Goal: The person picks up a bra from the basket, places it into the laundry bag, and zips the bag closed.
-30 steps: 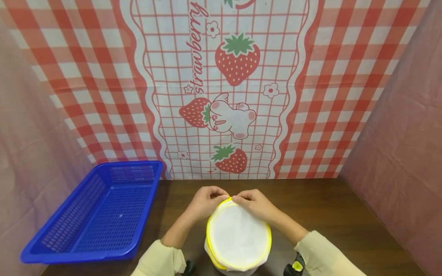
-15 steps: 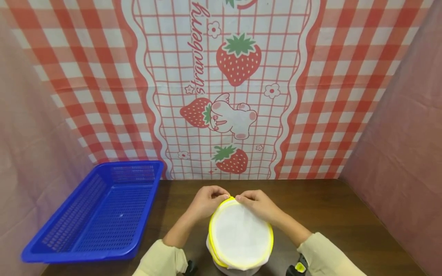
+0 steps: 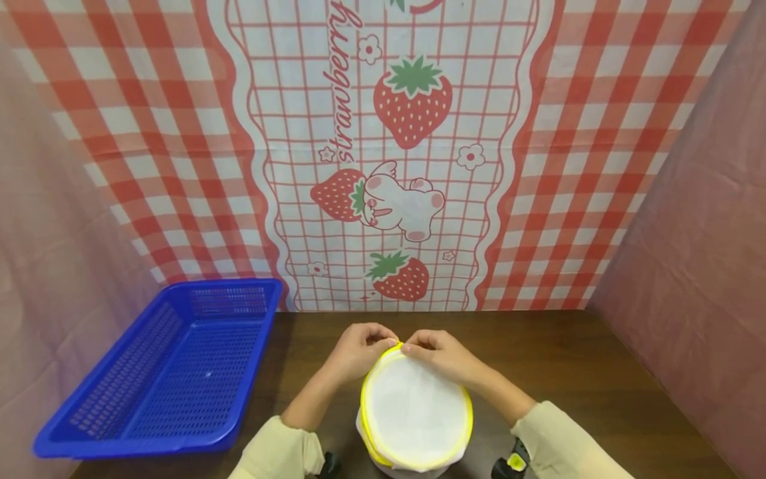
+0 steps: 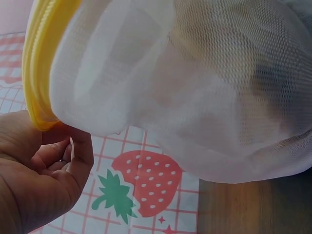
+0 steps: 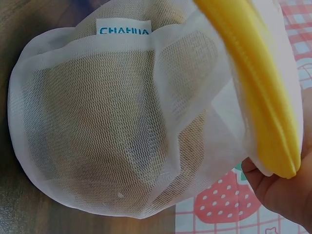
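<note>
A white mesh laundry bag [image 3: 417,409] with a yellow zipped rim hangs from both hands, its round white end facing up in the head view. My left hand [image 3: 358,351] pinches the far edge of the yellow rim between thumb and fingers. Right beside it, my right hand [image 3: 441,354] pinches the same edge, the two thumbs close together. The left wrist view shows the yellow zipper band [image 4: 43,63] running down to the left fingertips. A small "CHAHUA" label [image 5: 124,28] sticks out of the mesh. Whether a zipper pull is between the fingers, I cannot tell.
A blue plastic basket [image 3: 173,379] with slotted sides stands at the left on the dark wooden table [image 3: 538,352]. Behind the table hangs a red-and-white checked strawberry cloth [image 3: 413,100]. Pink cloth [image 3: 688,253] closes off both sides.
My right thumb shifted slightly right along the rim, then came back beside the left one. The bag swayed a little to the right. My left hand has stayed in place.
</note>
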{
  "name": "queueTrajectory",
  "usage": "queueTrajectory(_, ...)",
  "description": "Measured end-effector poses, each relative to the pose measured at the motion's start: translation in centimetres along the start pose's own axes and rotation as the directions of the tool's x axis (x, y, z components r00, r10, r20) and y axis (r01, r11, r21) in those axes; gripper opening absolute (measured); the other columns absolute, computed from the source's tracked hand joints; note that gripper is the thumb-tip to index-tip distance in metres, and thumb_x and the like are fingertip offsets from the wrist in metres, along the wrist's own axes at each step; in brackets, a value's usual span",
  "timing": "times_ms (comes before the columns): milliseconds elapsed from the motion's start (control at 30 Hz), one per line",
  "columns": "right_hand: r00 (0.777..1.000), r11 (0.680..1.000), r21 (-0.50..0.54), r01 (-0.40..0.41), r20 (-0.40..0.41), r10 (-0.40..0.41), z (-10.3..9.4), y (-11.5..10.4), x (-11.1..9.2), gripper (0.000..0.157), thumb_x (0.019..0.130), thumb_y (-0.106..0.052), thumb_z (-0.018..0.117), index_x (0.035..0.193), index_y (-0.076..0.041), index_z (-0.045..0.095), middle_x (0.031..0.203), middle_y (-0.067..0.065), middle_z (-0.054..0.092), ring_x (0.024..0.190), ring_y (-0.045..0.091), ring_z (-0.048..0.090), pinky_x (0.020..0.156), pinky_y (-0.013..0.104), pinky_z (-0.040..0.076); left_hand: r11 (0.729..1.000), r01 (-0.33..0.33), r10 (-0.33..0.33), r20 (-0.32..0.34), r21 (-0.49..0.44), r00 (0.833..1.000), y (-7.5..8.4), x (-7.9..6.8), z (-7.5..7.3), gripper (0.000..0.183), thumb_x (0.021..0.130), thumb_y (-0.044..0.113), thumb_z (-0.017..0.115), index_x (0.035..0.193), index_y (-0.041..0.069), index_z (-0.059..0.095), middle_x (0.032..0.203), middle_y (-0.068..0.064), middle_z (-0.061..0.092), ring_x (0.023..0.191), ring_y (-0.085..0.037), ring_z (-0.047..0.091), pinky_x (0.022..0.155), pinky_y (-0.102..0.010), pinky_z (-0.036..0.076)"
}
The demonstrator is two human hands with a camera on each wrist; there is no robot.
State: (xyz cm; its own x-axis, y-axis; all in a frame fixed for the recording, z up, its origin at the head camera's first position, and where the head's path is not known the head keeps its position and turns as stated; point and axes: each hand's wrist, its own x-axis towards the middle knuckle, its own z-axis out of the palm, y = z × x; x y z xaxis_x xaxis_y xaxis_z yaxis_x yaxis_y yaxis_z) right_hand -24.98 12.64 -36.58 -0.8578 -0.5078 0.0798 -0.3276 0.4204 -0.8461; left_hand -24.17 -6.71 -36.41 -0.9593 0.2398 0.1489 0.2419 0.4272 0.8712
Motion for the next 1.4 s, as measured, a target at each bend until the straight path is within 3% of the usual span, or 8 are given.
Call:
queueTrajectory(533,0.996,0.999,-0.004,-0.045,-0.076,0.045,0.11,0.09,-0.30,0.028,0.093,-0.031,0.056,0.090,-0.005,0.066,0.080,0.005,0.063,0.067,0.013,0.053,0.055,0.025,0.047,1.000,-0.005,0.005,-0.031,0.021,1.000,-0.13,-0.10,-0.13,0.015,0.088,0.018,0.064,0.090,0.004,0.070,0.082,-0.006,0.068,0.065,-0.009,0.056,0.059,-0.023,0.049)
queueTrajectory(767,0.995,0.997,0.039,-0.063,-0.069,0.066,0.06,0.31,-0.46,0.029,0.093,-0.031,0.057,0.090,-0.003,0.065,0.078,0.005,0.061,0.065,0.013,0.053,0.054,0.026,0.048,0.999,-0.017,0.018,-0.037,0.040,0.999,-0.43,-0.15,-0.27,0.016,0.088,0.018,0.064,0.091,0.004,0.070,0.083,-0.007,0.069,0.066,-0.010,0.056,0.060,-0.024,0.049)
queueTrajectory(1067,0.995,0.998,0.000,-0.060,-0.083,0.060,-0.27,0.23,0.11,0.032,0.092,-0.035,0.056,0.081,-0.008,0.067,0.076,0.001,0.060,0.066,0.010,0.052,0.056,0.024,0.046,0.999,-0.025,0.026,-0.027,0.031,0.999,-0.17,-0.07,-0.11,0.016,0.088,0.018,0.064,0.091,0.003,0.070,0.082,-0.007,0.069,0.065,-0.009,0.056,0.059,-0.024,0.048)
queueTrajectory(1400,0.999,1.000,-0.029,0.002,-0.041,-0.003,-0.32,-0.14,0.50,0.025,0.094,-0.030,0.056,0.100,-0.010,0.070,0.097,0.007,0.067,0.080,0.013,0.057,0.065,0.026,0.049,1.000,-0.010,0.011,-0.021,0.014,1.000,0.01,-0.01,-0.28,0.016,0.089,0.018,0.063,0.092,0.003,0.070,0.085,-0.008,0.069,0.068,-0.010,0.058,0.060,-0.024,0.049)
